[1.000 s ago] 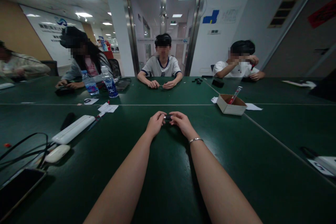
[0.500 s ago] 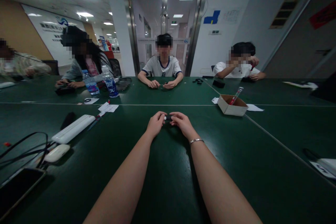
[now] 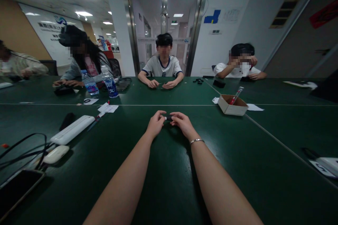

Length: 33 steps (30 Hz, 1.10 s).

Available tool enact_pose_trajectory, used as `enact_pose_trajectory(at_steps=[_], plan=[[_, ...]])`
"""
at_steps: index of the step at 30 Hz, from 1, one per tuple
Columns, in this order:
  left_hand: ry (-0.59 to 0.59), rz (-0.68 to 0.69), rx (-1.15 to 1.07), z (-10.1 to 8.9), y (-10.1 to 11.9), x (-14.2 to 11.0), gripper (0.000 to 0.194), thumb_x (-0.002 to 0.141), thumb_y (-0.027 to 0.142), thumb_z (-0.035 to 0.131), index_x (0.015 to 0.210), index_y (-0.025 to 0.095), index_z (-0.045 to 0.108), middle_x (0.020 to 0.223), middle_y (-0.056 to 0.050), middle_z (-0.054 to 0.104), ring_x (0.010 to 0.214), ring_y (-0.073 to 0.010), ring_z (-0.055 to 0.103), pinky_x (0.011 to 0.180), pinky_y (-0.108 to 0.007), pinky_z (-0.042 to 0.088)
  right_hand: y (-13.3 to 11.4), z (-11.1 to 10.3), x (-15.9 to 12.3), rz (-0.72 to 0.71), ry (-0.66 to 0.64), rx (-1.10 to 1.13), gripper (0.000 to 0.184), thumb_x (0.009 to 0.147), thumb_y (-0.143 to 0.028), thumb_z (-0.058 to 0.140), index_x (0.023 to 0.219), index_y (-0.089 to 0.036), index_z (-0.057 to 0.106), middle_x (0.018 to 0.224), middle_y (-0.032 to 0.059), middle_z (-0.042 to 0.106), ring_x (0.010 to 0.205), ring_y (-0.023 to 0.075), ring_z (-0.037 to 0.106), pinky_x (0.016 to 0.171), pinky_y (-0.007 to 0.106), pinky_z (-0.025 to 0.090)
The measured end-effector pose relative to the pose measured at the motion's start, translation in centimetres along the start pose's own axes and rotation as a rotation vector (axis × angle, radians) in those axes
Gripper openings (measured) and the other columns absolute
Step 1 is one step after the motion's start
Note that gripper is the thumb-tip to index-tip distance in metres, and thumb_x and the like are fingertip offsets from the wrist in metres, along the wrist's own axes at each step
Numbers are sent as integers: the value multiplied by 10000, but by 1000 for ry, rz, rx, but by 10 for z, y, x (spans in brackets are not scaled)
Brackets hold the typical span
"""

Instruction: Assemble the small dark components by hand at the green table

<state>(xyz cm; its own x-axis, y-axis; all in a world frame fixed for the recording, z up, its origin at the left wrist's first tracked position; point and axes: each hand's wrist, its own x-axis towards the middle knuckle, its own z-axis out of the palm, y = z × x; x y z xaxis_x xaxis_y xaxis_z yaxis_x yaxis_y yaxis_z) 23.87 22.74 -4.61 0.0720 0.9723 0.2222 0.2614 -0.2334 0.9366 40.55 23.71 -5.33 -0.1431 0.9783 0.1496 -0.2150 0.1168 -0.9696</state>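
Observation:
Over the middle of the green table (image 3: 169, 168), both hands hold a small black piece with a shiny silver end (image 3: 168, 118) between their fingertips. My left hand (image 3: 156, 123) pinches it at the silver end. From the other side, the thumb and fingers of my right hand (image 3: 182, 122) close on the black part. The piece lies level between the two hands; its exact kind is too small to make out, and the fingertips hide its ends. A metal bracelet (image 3: 197, 141) circles my right wrist.
An open cardboard box (image 3: 232, 110) with a red-and-clear tube stands at the right. On the left lie a white power bank (image 3: 72, 129), cables, a white case (image 3: 56, 154) and a phone (image 3: 19, 186). Two bottles (image 3: 111, 86) stand farther back. Several people sit around the table.
The camera view has shifted very slightly. My hands keep almost the same pose on the small black piece. Opposite, a person's hands have moved a little.

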Motion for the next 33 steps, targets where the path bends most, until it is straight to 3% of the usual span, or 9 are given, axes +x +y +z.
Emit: enact_pose_trajectory(at_steps=[4,7,17,21,25,29,33], plan=[[-8,-24,0,0,1,-1,283,867,307,462,1084,190,599,713,3,569,593,-122,518,567,-230,407,-1,1,0,2,-6,-7,324,652,-331,789,918,-172,694,759,28,669,643,153,633,592,252,524],[-6,-27,5,-1,4,-1,282,851,270,472,1090,195,600,784,-7,590,614,-117,528,579,-226,417,-1,1,-1,8,2,-15,323,651,-331,784,916,-171,692,755,30,668,637,155,632,589,257,524],[-6,-20,-23,1,0,1,263,850,267,455,1040,189,619,694,15,569,567,-109,508,555,-218,394,1,1,0,-19,-8,-40,347,661,-297,754,970,-172,656,776,18,654,590,136,627,533,229,512],[48,9,10,1,-1,0,207,855,327,502,950,180,613,697,12,566,597,-119,518,563,-222,392,6,5,0,-19,-38,-279,254,679,-206,710,919,-177,630,854,21,663,440,85,534,392,197,414],[29,36,156,2,0,-1,210,835,387,579,881,187,622,699,11,588,638,-134,531,608,-237,394,9,12,0,-45,-1,-531,174,659,-98,669,805,-182,629,725,-13,626,468,92,521,418,186,399],[54,29,227,6,-6,0,232,797,380,654,928,192,618,713,12,607,656,-139,551,626,-243,407,8,24,2,0,136,-320,296,673,-68,523,926,-201,601,894,2,648,475,89,550,429,200,434],[12,-23,207,11,-10,-4,192,777,190,642,968,191,616,796,-12,654,716,-141,604,688,-250,454,3,34,-2,61,56,-168,188,703,-140,578,884,-189,584,682,-25,618,471,105,548,440,198,446]])
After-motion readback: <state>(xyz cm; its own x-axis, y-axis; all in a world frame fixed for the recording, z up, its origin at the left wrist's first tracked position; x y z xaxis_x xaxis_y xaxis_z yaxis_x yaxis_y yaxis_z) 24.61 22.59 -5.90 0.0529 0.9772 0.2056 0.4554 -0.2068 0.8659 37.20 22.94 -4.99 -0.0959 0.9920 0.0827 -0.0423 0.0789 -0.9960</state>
